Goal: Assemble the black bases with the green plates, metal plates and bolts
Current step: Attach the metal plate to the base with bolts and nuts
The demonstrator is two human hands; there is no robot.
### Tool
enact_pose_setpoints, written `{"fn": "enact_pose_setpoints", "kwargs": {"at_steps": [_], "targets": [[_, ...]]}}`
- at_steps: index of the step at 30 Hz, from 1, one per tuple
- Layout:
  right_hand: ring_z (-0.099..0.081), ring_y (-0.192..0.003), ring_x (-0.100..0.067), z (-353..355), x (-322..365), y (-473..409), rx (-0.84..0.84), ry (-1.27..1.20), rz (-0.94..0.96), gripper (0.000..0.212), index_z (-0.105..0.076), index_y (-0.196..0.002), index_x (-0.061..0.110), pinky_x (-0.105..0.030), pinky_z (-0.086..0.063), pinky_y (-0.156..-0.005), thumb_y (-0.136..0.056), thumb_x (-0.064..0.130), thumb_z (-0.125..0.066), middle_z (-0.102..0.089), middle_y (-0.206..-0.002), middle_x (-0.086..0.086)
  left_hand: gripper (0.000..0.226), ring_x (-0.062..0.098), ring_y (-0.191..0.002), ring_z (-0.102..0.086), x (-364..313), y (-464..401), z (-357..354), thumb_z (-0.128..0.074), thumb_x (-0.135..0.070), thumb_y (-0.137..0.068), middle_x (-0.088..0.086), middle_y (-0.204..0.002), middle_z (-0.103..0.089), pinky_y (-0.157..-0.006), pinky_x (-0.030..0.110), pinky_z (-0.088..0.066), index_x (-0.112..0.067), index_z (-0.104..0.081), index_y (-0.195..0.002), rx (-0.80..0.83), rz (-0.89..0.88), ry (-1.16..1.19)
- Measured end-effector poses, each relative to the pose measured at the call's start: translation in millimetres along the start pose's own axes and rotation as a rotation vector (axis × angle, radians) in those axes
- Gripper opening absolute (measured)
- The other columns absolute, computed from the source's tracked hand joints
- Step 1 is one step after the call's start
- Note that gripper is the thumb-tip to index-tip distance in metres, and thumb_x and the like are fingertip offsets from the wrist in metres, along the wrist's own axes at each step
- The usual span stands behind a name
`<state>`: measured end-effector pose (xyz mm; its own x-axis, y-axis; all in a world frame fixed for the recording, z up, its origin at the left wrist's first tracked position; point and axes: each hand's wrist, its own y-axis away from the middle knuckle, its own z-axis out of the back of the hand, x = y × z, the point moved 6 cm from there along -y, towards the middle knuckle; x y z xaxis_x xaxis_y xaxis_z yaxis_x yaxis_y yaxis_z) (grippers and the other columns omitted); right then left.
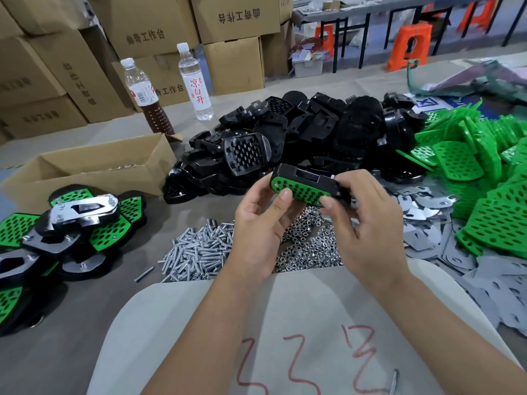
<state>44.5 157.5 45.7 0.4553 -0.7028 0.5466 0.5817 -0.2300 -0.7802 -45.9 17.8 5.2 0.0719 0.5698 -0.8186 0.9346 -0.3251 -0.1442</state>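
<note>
Nearest, both hands hold one black base (306,178) with a green plate (302,192) seated on its near face, lifted above the nut pile (310,246). The left hand (258,223) pinches its left end, thumb on the plate; the right hand (362,212) clasps the right end. Its long axis runs left to right between the grips. A bolt tip seems to show at the right end. Bolts (196,252) lie just left of the nuts, metal plates (422,206) to their right, beyond the right hand, likely wanted next.
</note>
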Motion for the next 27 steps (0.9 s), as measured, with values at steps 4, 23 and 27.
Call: {"fn": "enact_pose_setpoints", "kwargs": {"at_steps": [4,23,27], "targets": [[-0.059,-0.095,-0.005,0.5,-9.5,1.0,-0.008,-0.044,-0.037,0.019,-0.064,-0.111,0.006,-0.03,-0.055,-0.077,-0.096,0.016,-0.072,-0.057,-0.1,0.004,0.056,0.038,-0.117,-0.062,-2.7,2.1,-0.8,-0.066,-0.005,-0.087,0.031,-0.135,-0.057,-0.106,0.048,-0.054,0.009,-0.05,-0.14,-0.019,-0.002,0.015],[-0.059,-0.085,-0.01,0.1,-10.6,3.5,-0.044,0.073,-0.075,0.033,-0.065,-0.11,0.01,-0.042,-0.059,-0.072,-0.083,0.007,-0.084,-0.061,-0.097,0.01,0.047,0.031,-0.113,-0.068,-4.0,7.3,-1.5,-0.071,-0.008,-0.084,0.025,-0.127,-0.063,-0.097,0.04,-0.059,0.0,-0.062,-0.129,-0.029,-0.002,-0.009],[-0.063,-0.083,-0.012,-4.5,-9.3,3.2,0.034,0.1,-0.151,0.038,-0.066,-0.111,0.012,-0.028,-0.057,-0.075,-0.08,0.009,-0.088,-0.066,-0.096,0.007,0.042,0.034,-0.106,-0.072,-10.4,7.5,5.3,-0.075,-0.02,-0.084,0.026,-0.121,-0.069,-0.08,0.036,-0.063,-0.004,-0.069,-0.123,-0.11,0.009,-0.043]]}}
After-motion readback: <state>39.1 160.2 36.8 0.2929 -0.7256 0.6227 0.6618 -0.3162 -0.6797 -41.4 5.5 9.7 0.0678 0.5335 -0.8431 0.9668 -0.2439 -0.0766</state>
